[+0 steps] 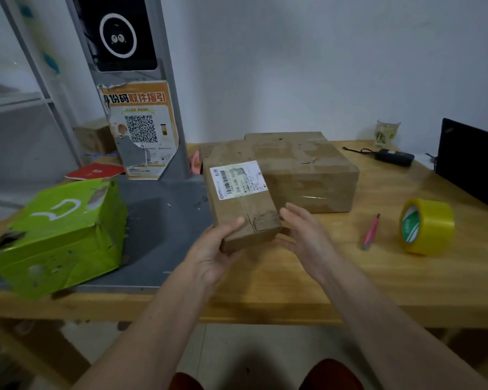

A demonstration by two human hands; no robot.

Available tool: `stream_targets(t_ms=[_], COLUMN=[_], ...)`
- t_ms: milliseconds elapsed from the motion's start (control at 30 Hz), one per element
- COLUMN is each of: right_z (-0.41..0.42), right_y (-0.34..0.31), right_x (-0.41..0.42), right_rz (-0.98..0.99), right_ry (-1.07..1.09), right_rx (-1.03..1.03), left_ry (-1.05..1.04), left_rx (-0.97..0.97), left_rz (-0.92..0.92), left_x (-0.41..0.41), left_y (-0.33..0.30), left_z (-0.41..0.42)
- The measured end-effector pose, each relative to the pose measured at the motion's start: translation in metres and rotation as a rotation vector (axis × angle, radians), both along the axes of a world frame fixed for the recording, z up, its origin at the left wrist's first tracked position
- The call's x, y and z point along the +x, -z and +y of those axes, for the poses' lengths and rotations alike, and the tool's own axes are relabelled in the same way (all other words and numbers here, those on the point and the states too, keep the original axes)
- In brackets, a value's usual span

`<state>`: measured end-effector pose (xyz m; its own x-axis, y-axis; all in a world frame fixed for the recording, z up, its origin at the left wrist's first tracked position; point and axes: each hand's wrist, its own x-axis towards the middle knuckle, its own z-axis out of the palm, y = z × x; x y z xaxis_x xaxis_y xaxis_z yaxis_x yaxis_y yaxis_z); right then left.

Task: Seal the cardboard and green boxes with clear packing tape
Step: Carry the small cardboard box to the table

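The left hand (209, 249) grips the near left corner of the small box (244, 205) — thumb on top, fingers curled underneath. The right hand (304, 232) is beside the box's near right corner, fingers straight and loosely spread, holding nothing; whether they touch the cardboard cannot be told. The small box carries a white label (238, 178) on its top and lies with its far end against the big box (299, 167), which rests on the table (293, 280) behind it. Right of the hands lie a pink cutter (372, 231) and, farther right, the tape roll (427, 226) — standing on edge, yellowish. Left of the hands the green box (59, 235) sits on a grey base (164, 229), tilted, its skin torn in spots. At the table's far right are a black charger (393, 156), a glass (387, 132) and a dark screen (473, 164).
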<state>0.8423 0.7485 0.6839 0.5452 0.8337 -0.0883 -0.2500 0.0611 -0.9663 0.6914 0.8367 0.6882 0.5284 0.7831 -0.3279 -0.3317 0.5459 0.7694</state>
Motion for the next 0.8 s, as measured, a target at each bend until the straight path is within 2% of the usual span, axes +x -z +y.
stream_targets(t_ms=[200,333,433,567,633,700,800], right_z=[-0.001,0.000,0.001,0.002,0.002,0.002,0.002], right_y=[0.001,0.001,0.000,-0.003,-0.006,-0.010,-0.012], right_x=[-0.001,-0.002,-0.002,0.002,0.003,0.003,0.005], right_rz=[-0.110,-0.178,-0.125,0.035,0.102,0.085,0.043], right_ry=[-0.017,-0.014,0.012,0.037,0.063,0.116,0.221], right_rx=[-0.007,-0.014,-0.020,0.046,0.120,0.169,0.161], left_ry=[-0.072,-0.140,-0.228,-0.398,-0.422,-0.394,-0.408], left_rx=[-0.049,0.090,0.434,1.158,1.439,1.610,1.750], left_rz=[0.107,0.170,0.375,0.935,1.124,1.210,1.250], left_x=[0.010,0.017,0.017,0.011,0.006,0.002,0.000], left_y=[0.002,0.003,0.003,0.006,0.009,0.014,0.024], left_z=[-0.008,-0.014,-0.013,-0.002,0.000,0.000,-0.001])
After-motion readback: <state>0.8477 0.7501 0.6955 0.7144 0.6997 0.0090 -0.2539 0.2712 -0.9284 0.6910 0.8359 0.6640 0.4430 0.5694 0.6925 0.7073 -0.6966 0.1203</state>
